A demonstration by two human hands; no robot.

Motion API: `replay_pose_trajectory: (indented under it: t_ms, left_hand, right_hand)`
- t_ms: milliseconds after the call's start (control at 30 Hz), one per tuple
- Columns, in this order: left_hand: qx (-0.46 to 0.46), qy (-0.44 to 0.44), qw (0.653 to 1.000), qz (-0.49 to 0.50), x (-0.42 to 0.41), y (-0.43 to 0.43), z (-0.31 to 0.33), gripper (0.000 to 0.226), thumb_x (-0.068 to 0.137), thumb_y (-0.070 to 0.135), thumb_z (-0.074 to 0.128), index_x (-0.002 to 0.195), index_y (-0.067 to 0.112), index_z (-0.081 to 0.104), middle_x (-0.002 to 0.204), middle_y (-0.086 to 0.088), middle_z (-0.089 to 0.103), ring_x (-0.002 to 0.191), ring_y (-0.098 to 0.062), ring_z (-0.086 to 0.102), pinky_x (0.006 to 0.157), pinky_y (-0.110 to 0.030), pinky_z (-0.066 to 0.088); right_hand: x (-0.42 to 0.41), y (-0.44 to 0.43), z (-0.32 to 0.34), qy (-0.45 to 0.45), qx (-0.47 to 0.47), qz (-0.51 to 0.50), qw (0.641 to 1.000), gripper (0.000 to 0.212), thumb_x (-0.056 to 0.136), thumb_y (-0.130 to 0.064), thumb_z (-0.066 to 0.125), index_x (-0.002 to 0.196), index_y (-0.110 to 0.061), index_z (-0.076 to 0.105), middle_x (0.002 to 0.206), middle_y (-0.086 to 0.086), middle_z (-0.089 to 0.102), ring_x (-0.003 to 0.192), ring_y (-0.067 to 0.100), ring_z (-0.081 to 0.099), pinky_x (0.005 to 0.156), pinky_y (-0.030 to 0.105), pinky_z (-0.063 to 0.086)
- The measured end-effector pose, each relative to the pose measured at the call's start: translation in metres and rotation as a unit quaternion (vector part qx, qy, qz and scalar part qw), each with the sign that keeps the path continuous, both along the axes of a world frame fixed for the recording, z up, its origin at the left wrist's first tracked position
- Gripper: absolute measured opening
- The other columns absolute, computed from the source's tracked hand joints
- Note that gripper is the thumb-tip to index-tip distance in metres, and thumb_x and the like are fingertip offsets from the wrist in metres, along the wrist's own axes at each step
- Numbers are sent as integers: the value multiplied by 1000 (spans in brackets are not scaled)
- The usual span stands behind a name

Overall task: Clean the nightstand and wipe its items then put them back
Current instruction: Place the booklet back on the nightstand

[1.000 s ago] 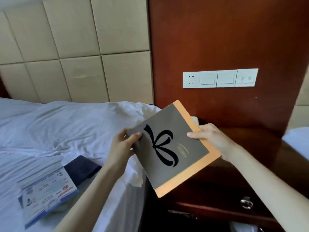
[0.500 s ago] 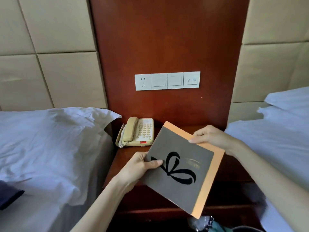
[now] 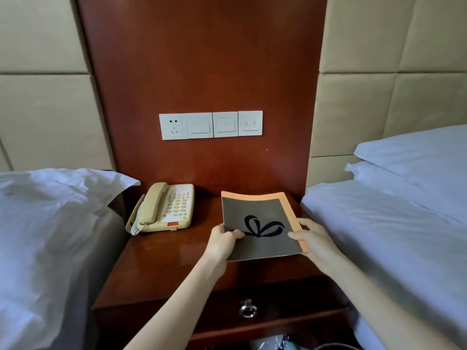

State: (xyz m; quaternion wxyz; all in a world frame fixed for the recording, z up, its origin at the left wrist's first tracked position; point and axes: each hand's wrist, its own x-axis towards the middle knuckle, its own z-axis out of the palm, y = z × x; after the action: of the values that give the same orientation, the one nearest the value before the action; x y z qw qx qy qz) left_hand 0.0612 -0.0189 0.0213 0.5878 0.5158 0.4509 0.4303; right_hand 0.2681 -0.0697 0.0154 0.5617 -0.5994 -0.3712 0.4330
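Note:
A grey folder [image 3: 260, 213] with an orange border and a black bow print lies low over the right half of the dark wooden nightstand [image 3: 161, 263]. My left hand [image 3: 223, 239] grips its near left corner, thumb on top. My right hand [image 3: 312, 238] pinches its near right edge. Whether the folder's far edge touches the wood I cannot tell. A beige telephone [image 3: 164, 208] sits at the back left of the nightstand top.
White-sheeted beds flank the nightstand, one on the left [image 3: 50, 236] and one on the right [image 3: 394, 223]. A socket and switch panel [image 3: 211, 125] is on the wooden wall behind. A drawer knob [image 3: 248, 309] shows below, with bagged items under the nightstand [image 3: 273, 342].
The view swung right from the left bed to the nightstand. Both hands carried the folder from above the bed down to the right side of the nightstand top, turning it flat.

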Motion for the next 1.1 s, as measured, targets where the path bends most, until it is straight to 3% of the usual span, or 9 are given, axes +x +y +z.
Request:
replay_pose_trajectory:
  t_ms: [167, 333, 467, 567, 700, 833, 967, 1100]
  left_hand:
    - [8, 10, 1000, 21, 29, 11, -21, 27, 86, 7, 62, 113, 10, 61, 108, -7, 70, 96, -26, 66, 93, -45, 51]
    - [15, 29, 999, 33, 46, 18, -32, 28, 95, 21, 53, 121, 13, 54, 118, -6, 64, 106, -25, 62, 98, -46, 48]
    - [46, 29, 998, 22, 53, 23, -35, 21, 100, 21, 42, 118, 17, 52, 121, -4, 62, 110, -22, 59, 102, -44, 45]
    - [57, 32, 998, 25, 57, 37, -35, 20, 101, 22, 38, 116, 19, 50, 122, -3, 60, 111, -21, 57, 103, -43, 44]
    - [59, 51, 996, 32, 66, 63, -38, 18, 98, 18, 43, 115, 20, 47, 121, -5, 59, 108, -22, 57, 100, -42, 45]
    - [47, 35, 998, 22, 81, 91, -36, 31, 91, 9, 46, 119, 22, 40, 123, -7, 56, 108, -24, 57, 100, -45, 46]
    - [38, -28, 999, 13, 90, 116, -33, 52, 94, 1, 45, 141, 14, 28, 126, -4, 47, 110, -25, 55, 90, -42, 53]
    - [50, -39, 998, 6, 99, 131, -35, 57, 94, -4, 41, 146, 10, 21, 138, -10, 41, 114, -27, 53, 74, -32, 56]
  right_hand:
    - [10, 2, -3, -57, 12, -62, 996, 39, 87, -1, 59, 124, -14, 54, 105, 5, 66, 95, 24, 65, 77, 36, 53]
    - [24, 7, -10, -78, 21, -82, 993, 36, 86, -2, 61, 120, -12, 58, 103, 4, 68, 95, 25, 66, 83, 41, 54]
    - [31, 18, -21, -73, 14, -82, 994, 36, 88, -4, 61, 122, -14, 56, 108, 7, 67, 96, 25, 65, 81, 38, 53]
    - [37, 32, -26, -76, 20, -87, 993, 42, 87, -6, 63, 127, -16, 55, 113, 8, 67, 100, 25, 65, 93, 46, 52]
    - [45, 52, -31, -104, 37, -97, 989, 34, 86, -6, 64, 119, -17, 60, 106, 3, 69, 98, 24, 66, 94, 47, 51]
    - [57, 80, -29, -140, 48, -108, 983, 28, 88, -8, 63, 115, -15, 61, 107, 5, 67, 101, 25, 63, 92, 41, 49]
    - [70, 112, -26, -169, 55, -123, 976, 17, 89, -9, 62, 106, -13, 62, 105, 10, 66, 99, 27, 61, 86, 39, 48]
    - [79, 138, -28, -203, 43, -128, 970, 23, 90, -11, 61, 113, -10, 61, 107, 11, 65, 100, 28, 61, 87, 41, 51]
